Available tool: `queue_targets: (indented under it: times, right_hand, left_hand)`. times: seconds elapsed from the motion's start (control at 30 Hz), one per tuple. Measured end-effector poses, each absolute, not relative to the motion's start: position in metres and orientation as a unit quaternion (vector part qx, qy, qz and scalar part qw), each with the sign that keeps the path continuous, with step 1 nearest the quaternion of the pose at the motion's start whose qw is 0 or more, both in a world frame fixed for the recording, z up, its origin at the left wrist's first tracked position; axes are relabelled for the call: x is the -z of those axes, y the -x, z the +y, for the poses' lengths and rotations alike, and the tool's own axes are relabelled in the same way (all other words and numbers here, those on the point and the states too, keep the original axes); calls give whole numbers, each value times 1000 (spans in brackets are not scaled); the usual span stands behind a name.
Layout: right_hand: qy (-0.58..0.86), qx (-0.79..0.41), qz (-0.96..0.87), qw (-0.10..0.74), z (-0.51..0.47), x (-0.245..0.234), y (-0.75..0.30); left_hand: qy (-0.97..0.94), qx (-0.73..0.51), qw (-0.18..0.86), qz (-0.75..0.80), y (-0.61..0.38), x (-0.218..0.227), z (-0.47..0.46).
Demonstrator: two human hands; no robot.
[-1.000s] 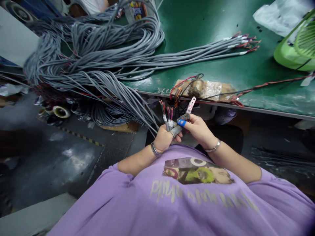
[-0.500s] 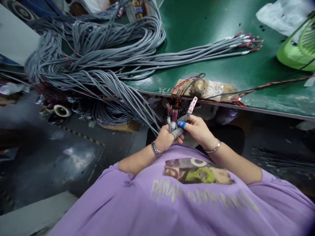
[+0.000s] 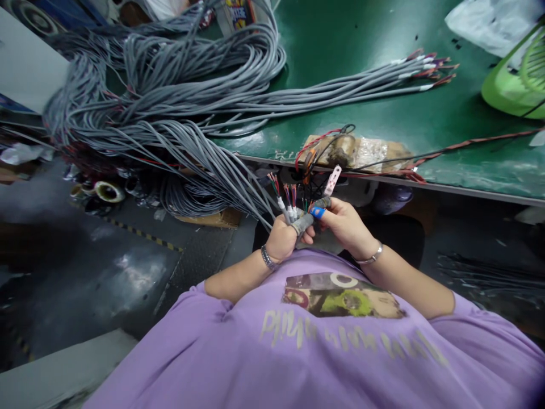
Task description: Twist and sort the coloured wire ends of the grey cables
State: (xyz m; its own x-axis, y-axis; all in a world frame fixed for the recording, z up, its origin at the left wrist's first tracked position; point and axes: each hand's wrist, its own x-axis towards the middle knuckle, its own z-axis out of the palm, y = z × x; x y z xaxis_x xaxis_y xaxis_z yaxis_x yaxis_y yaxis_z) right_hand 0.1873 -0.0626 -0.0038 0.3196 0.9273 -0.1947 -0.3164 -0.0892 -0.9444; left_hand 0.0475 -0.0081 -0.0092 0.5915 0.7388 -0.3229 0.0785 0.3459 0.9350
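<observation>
Grey round-sheathed cable ends with white collars and bared multicoloured wires [image 3: 291, 210] are held, splayed slightly, between the purple printed shirt [image 3: 306, 369] and the near edge of the smooth green desk [image 3: 366, 45]. Hands close together. The sheaths are clasped in the left hand [image 3: 286, 237], its thumb wrapped in a grey covering; tips pointed towards the desk. Just beside them, the right hand [image 3: 340, 218] is held with its blue-banded thumb and grey-wrapped finger near some fine wires; whether a wire is gripped there cannot be told. Above it, a pale pink perforated strip [image 3: 333, 180] is seen tilted; its support is hidden.

On the desk: a large tangled heap of grey cables [image 3: 170, 85] is spread at the left, one straight run being laid out rightwards, its bared ends exposed. Near the edge, a brown board partly covered in clear tape [image 3: 398, 152] is crossed by red and black wires [image 3: 451, 149]. Far right, a bright green slatted plastic housing [image 3: 506, 94] is set near a crumpled white plastic bag [image 3: 485, 25].
</observation>
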Motion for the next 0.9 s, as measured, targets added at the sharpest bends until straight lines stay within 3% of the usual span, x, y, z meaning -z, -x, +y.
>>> queue_targets:
  times: [0.4, 0.73, 0.9]
  right_hand:
    - [525, -528, -262, 614, -64, 8, -187]
    - [495, -509, -146, 689, -68, 7, -193]
    - [477, -565, -184, 648, -70, 10, -196]
  left_hand:
    - [-524, -239, 715, 397, -48, 8, -8]
    - [-496, -302, 705, 407, -51, 6, -7]
    - [-509, -285, 701, 411, -50, 8, -7]
